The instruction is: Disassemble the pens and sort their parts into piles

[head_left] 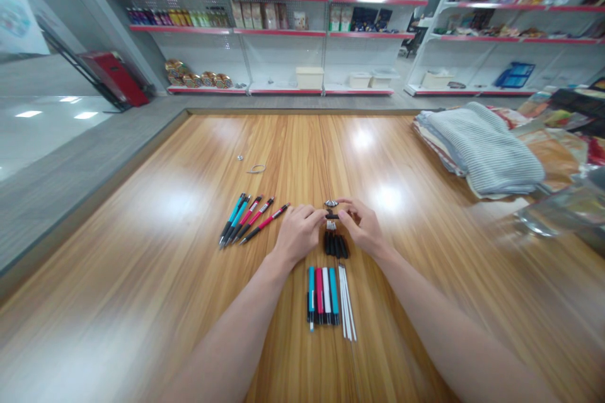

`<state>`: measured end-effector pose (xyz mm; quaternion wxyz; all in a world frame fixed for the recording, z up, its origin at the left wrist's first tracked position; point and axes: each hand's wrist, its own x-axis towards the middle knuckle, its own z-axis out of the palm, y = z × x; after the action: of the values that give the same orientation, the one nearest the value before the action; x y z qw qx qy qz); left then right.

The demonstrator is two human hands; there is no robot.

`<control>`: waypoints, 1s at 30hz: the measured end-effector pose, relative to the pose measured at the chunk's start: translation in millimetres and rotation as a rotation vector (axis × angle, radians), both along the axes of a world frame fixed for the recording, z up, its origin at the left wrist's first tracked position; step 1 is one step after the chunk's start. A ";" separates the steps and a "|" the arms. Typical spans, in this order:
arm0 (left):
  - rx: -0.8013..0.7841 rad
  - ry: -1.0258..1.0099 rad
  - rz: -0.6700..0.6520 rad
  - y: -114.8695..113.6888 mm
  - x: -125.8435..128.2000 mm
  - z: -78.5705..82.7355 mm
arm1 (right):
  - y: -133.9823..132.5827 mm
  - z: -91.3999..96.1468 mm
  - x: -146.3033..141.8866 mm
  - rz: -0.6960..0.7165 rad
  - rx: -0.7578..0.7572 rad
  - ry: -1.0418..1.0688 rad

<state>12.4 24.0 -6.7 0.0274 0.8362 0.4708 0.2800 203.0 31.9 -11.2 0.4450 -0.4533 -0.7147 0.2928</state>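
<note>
Between the fingertips of my left hand and my right hand is a small black pen grip. Both hands are closed in a pinch at its two ends. Just beyond it lie small silver pen tips. Small white pieces sit right below the held grip, partly hidden. Nearer me is a row of black pen grips. Closer still lie blue, pink and white pen barrels, side by side, with thin white refills to their right. Left of my left hand, several assembled pens are fanned out.
A thin looped strand and a tiny metallic piece lie farther back on the wooden table. Folded cloths, plastic packages and a clear container occupy the right side. Stocked shelves stand beyond.
</note>
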 end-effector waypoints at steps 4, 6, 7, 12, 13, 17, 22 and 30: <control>0.000 -0.004 0.005 -0.3 -0.2 0.1 | -0.3 0.6 0.3 -0.003 0.003 0.000; 0.004 -0.015 0.004 -0.4 -0.1 -0.1 | -0.2 0.1 0.2 0.010 0.035 0.013; 0.004 -0.018 0.004 -0.4 0.0 -0.1 | 0.1 -0.5 0.0 0.020 0.030 0.023; -0.007 0.004 0.006 -0.1 0.3 0.0 | 1.9 -4.7 -0.8 0.044 -0.067 0.018; -0.008 0.007 0.013 -0.2 0.3 0.0 | 2.0 -4.9 -0.8 0.041 -0.055 0.004; -0.008 0.004 0.053 -0.9 0.6 0.1 | 1.7 -3.5 -0.6 0.035 0.023 -0.008; -0.016 0.005 0.058 -1.3 1.0 0.9 | 2.3 -3.2 -2.3 0.035 -0.029 0.021; -0.019 -0.014 0.072 -0.7 0.8 0.2 | 1.8 -1.6 -0.7 0.016 0.034 0.031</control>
<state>13.2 23.2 -6.6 0.0286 0.8163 0.5031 0.2823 202.3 33.8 -12.7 0.4613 -0.4351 -0.7162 0.2913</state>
